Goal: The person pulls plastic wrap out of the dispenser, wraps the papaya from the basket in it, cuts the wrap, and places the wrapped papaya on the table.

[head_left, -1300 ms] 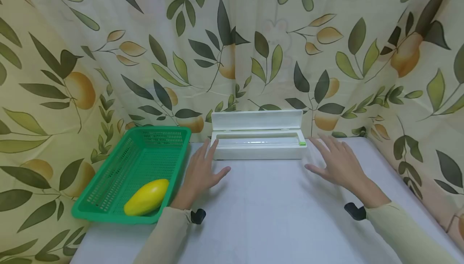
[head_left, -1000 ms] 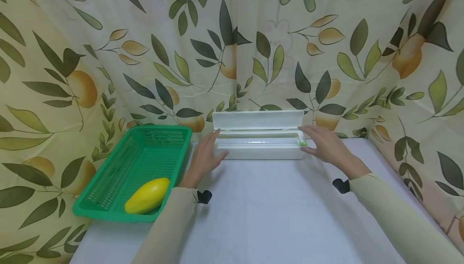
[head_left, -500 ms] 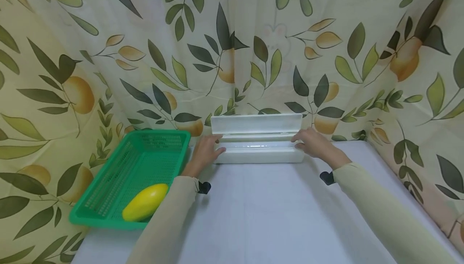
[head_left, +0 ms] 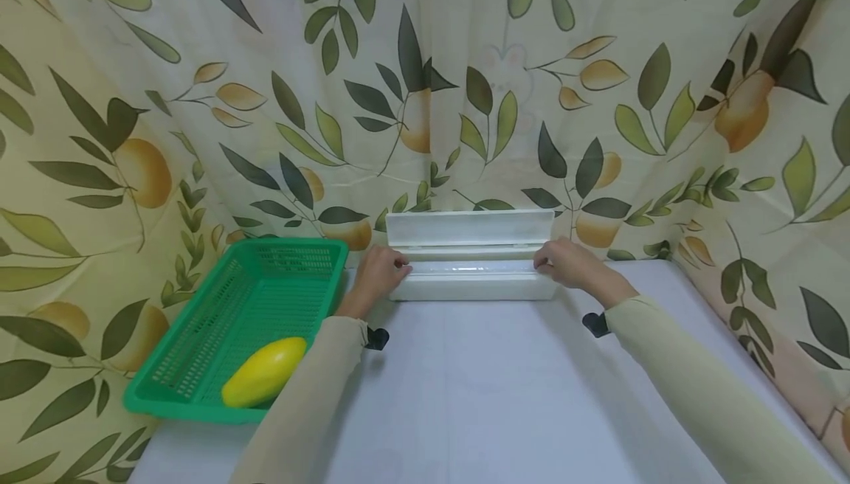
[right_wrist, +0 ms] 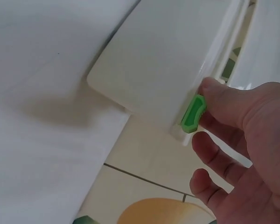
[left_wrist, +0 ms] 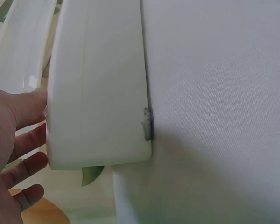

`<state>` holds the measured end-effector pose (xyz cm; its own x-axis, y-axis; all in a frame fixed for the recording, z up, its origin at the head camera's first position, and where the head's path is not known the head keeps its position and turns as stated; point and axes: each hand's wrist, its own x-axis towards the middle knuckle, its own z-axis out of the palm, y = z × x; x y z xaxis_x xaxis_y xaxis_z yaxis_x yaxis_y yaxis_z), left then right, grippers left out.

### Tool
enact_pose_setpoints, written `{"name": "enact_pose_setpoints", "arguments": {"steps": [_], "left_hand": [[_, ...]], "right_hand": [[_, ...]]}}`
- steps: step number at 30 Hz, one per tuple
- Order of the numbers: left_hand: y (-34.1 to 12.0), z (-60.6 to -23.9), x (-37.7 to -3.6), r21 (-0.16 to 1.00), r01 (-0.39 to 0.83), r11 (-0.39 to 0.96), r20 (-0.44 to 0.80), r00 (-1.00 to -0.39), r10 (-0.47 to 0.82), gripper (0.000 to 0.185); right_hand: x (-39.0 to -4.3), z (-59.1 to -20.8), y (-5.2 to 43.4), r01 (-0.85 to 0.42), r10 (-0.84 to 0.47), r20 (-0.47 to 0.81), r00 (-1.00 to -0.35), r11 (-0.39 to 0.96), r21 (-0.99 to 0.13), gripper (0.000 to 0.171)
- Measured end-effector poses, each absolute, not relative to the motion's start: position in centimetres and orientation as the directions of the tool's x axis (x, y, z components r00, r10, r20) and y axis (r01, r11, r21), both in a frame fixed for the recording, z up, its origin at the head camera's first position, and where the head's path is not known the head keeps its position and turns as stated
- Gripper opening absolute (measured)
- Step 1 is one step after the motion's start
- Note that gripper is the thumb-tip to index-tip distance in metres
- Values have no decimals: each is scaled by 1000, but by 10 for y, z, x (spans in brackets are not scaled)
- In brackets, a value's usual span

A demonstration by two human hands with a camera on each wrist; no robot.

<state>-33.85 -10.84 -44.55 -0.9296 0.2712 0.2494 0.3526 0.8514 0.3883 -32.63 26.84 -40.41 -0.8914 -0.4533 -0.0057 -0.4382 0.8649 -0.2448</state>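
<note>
A: Where's the dispenser box (head_left: pixel 473 277)?

B: At the desk's (head_left: pixel 505 395) back edge, lid up. My left hand (head_left: pixel 377 275) cups its left end; my right hand (head_left: pixel 569 264) pinches the green slider (right_wrist: pixel 193 114). I'd judge nothing drawn out yet.

My long white plastic wrap dispenser box (head_left: pixel 473 277) sits at the counter's (head_left: pixel 505 395) back edge, lid upright, green slider (right_wrist: pixel 193 114) at its right end.

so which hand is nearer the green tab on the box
Right. The right hand touches the green tab at the box's right end; the left hand is at the opposite end.
</note>
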Motion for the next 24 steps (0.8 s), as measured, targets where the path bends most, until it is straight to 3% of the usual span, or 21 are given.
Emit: {"name": "enact_pose_setpoints", "arguments": {"steps": [12,24], "left_hand": [[-106,-443,-340,389,368,845,294,-918,264,12],[-113,-435,-342,434,411,802,347,-898,272,10]], "right_hand": [[-330,-408,272,-414,-403,96,-910,875,-251,5],[-334,-413,275,-381,-329,211,-921,874,-302,10]]}}
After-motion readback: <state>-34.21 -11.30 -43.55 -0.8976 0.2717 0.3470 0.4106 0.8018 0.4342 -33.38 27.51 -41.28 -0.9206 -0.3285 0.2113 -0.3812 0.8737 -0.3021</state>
